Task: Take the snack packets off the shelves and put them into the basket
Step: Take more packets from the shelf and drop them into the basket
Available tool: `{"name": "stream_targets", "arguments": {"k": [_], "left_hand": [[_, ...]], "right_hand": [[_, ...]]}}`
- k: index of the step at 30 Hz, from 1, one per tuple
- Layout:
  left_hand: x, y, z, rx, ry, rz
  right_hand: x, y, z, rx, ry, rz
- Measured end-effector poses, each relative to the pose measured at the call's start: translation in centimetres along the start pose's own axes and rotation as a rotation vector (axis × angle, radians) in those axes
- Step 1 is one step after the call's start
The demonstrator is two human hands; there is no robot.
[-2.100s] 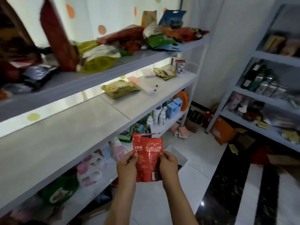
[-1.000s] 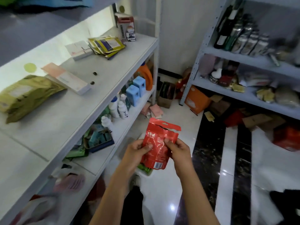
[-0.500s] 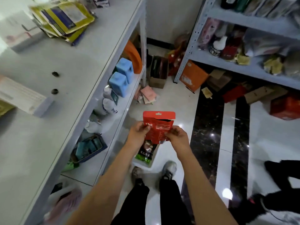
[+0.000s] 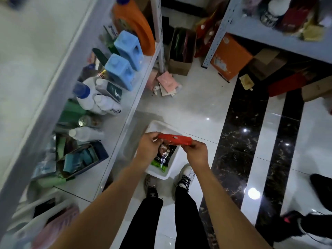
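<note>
Head view, looking steeply down at a tiled floor between two shelving units. Far left: the white shelf unit (image 4: 125, 97), whose lower level carries two blue jugs (image 4: 124, 60), an orange container (image 4: 136, 27) behind them, several white bottles (image 4: 100, 103) and a dark tray of small green items (image 4: 80, 159) (contents blurred). Beyond the shelf's end post, a brown cardboard box (image 4: 181, 51) and some pink packets (image 4: 168, 83) lie on the floor.

Centre: the white basket (image 4: 158, 174) stands on the floor just ahead of the person's white shoes (image 4: 185, 175). Inside it lies a dark packet with green print (image 4: 162, 157). Directly above the basket, both hands hold the red snack packet (image 4: 175, 139), seen nearly edge-on, its top strip with a hang hole facing the camera. The left hand (image 4: 149, 150) grips the packet's left end, fingers curled around it; the right hand (image 4: 196, 153) pinches the right end between thumb and fingers. The packet is over the basket opening; whether it touches anything inside cannot be told.

Right: an orange box (image 4: 230, 56) sits at the foot of the grey metal rack (image 4: 251, 33), with flattened cardboard (image 4: 269, 60) beside it. A black marble band (image 4: 239, 141) runs through the white tiles. At the lower right corner, another person's dark shoe (image 4: 294, 225) is visible.
</note>
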State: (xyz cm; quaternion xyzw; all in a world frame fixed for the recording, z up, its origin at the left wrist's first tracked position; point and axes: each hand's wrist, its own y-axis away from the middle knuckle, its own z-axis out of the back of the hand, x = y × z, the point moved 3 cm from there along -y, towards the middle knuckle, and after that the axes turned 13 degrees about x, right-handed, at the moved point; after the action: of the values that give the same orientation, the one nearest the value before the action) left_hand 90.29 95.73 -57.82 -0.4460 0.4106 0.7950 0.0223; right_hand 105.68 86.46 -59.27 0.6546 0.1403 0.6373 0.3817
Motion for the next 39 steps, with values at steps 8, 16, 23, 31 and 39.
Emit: {"name": "stream_targets", "arguments": {"k": [8,16,23,31,39], "left_hand": [[12.1,-12.3,-3.9,0.086,-0.053,0.155],[23.3,-25.8,-8.0,0.122,-0.198,0.167],[30.5,-34.1,-11.7,0.176,-0.254,0.163],[30.1,-31.9,-13.0,0.275,-0.397,0.197],[21.6,-19.6,-12.2,0.358,-0.544,0.091]], "right_hand": [[-11.4,-12.2,-1.0,-0.019,0.039,-0.111],[-23.2,-25.8,-3.4,0.014,0.129,-0.151],[-30.8,-34.5,-3.5,-0.027,0.283,-0.182],[-31.3,-31.6,-1.7,0.087,0.584,-0.257],[-21.7,-20.7,-0.1,0.123,0.919,-0.170]]}}
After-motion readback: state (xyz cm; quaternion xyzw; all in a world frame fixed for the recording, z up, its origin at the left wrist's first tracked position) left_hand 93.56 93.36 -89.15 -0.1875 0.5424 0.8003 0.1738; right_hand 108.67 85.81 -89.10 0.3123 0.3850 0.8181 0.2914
